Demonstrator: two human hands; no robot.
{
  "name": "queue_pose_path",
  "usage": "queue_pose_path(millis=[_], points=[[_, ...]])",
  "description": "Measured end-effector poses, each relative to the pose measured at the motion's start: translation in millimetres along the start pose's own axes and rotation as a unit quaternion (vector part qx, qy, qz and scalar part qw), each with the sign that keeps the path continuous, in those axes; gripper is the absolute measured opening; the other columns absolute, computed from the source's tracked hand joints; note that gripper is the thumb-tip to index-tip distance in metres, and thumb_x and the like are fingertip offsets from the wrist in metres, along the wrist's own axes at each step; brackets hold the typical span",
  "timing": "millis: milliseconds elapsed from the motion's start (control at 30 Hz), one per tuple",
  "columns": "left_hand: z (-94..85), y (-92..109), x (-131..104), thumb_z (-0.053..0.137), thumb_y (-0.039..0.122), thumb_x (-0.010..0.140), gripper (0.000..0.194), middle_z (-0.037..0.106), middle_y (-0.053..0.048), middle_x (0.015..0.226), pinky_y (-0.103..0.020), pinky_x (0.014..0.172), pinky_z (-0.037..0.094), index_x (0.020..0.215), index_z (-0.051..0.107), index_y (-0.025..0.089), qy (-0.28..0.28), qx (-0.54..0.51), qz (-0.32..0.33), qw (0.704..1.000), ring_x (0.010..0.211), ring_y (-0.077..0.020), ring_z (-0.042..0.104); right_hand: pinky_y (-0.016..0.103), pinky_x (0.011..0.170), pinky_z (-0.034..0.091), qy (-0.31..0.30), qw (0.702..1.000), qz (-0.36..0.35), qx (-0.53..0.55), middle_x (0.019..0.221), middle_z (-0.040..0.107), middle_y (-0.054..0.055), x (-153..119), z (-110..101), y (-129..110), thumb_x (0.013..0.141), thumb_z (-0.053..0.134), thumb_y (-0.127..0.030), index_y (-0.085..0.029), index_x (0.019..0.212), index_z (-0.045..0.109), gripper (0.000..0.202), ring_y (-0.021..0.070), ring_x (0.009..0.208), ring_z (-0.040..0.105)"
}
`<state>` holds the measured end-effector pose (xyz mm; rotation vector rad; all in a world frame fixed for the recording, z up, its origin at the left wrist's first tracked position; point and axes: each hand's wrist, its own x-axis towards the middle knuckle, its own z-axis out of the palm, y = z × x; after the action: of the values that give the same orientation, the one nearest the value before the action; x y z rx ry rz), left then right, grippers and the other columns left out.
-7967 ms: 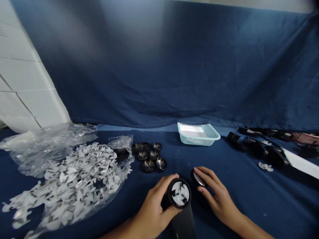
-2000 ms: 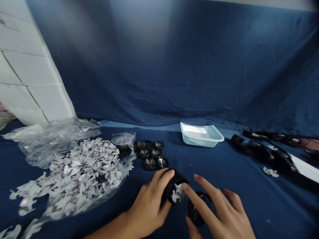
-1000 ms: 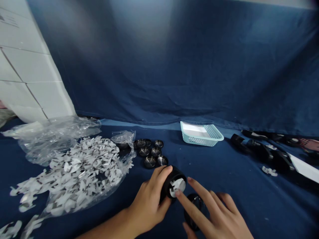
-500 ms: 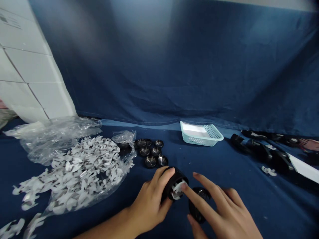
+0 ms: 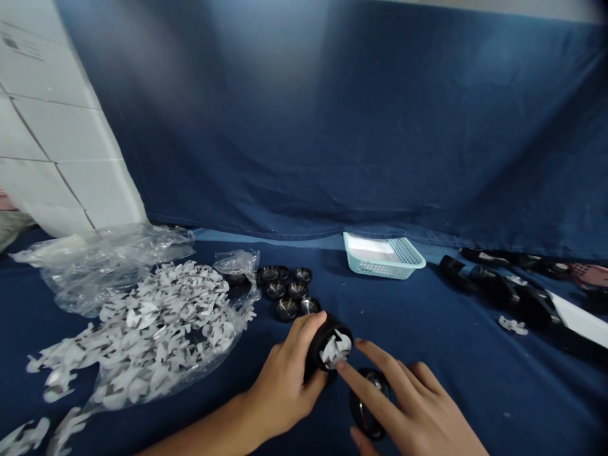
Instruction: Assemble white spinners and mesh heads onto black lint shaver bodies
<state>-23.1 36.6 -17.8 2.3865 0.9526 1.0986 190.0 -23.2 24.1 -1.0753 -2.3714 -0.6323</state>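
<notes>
My left hand (image 5: 285,380) grips a black cylindrical housing (image 5: 327,326) whose open end faces right. A white plastic clip (image 5: 336,348) sits in that end. The index fingertip of my right hand (image 5: 408,405) touches the clip's lower edge. A black round cap (image 5: 363,411) shows behind the index finger, between it and the thumb; it seems held in my right hand, though the contact is partly hidden.
A heap of white clips (image 5: 161,329) spreads over clear plastic bags (image 5: 114,253) at left. Several black round caps (image 5: 287,308) stand beyond my left hand. A light-blue basket (image 5: 380,269) is at the back; black parts (image 5: 494,288) and a loose clip (image 5: 513,325) lie right.
The housing has turned so its open end faces me more, and the white clip now lies flatter in it. My right hand and the cap have shifted slightly left and down.
</notes>
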Motion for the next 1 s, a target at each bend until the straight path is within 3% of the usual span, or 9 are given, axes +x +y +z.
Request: queue_pose_path(millis=[100,267,433,600,667,800,1000], points=[[-0.3,-1,-1,0.052,0.009,0.082,0.077,0.043,-0.015,0.141,-0.047,0.093,0.055,0.148,0.015,0.028,0.003,-0.003,-0.001,1.0,0.123,-0.0304,0.055,0.033,0.058,0.056,-0.029,1.0,-0.01,-0.005,0.122,0.067,0.014,1,-5,0,0.085,0.046,-0.022,-0.027,0.135,0.055,0.05,0.0232,0.082,0.073],[-0.1,-3,-2,0.057,0.011,0.083,0.079,0.041,-0.014,0.145,-0.052,0.104,0.046,0.148,0.016,0.028,0.001,-0.006,-0.03,1.0,0.13,-0.0313,0.048,0.036,0.062,0.059,0.004,1.0,0.023,0.008,0.115,0.068,0.013,-1,-15,-2,0.089,0.045,-0.025,-0.024,0.131,0.055,0.044,0.024,0.083,0.072],[4.9,1,2,0.061,0.015,0.085,0.083,0.041,-0.014,0.149,-0.055,0.112,0.034,0.151,0.011,0.026,0.008,-0.166,-0.142,0.976,0.136,-0.0287,0.042,0.04,0.076,0.059,0.077,0.988,0.1,0.083,0.124,0.058,0.014,-4,-9,-4,0.087,0.057,-0.026,-0.022,0.126,0.054,0.039,0.0282,0.101,0.066],[9.6,10,6,0.07,0.018,0.076,0.056,0.063,-0.009,0.128,-0.051,0.106,0.042,0.129,0.051,0.019,-0.033,-0.379,-0.218,0.899,0.118,-0.0272,0.059,0.043,0.083,0.055,0.142,0.969,0.14,0.144,0.124,0.054,0.013,0,-2,5,0.086,0.058,-0.023,-0.021,0.123,0.054,0.037,0.0281,0.106,0.06],[12.1,13,2,0.073,0.016,0.069,0.054,0.069,-0.006,0.119,-0.051,0.104,0.044,0.121,0.058,0.019,-0.042,-0.405,-0.295,0.865,0.113,-0.0277,0.062,0.041,0.084,0.056,0.145,0.967,0.142,0.156,0.124,0.053,0.014,4,-3,11,0.085,0.059,-0.024,-0.019,0.123,0.054,0.039,0.0274,0.108,0.059],[15.7,20,-7,0.073,0.015,0.064,0.05,0.071,-0.003,0.115,-0.048,0.107,0.04,0.112,0.062,0.021,-0.008,-0.411,-0.457,0.789,0.114,-0.0271,0.062,0.037,0.086,0.057,0.111,0.964,0.158,0.185,0.124,0.052,0.013,10,-9,18,0.086,0.057,-0.024,-0.018,0.123,0.055,0.038,0.0251,0.112,0.058],[15.7,26,-2,0.066,0.016,0.071,0.036,0.074,-0.002,0.087,-0.04,0.085,0.053,0.106,0.061,0.02,-0.01,-0.578,-0.437,0.689,0.082,-0.022,0.071,0.035,0.083,0.059,0.073,0.963,0.158,0.206,0.12,0.053,0.011,10,-4,19,0.087,0.055,-0.025,-0.021,0.127,0.052,0.04,0.0233,0.108,0.06]])
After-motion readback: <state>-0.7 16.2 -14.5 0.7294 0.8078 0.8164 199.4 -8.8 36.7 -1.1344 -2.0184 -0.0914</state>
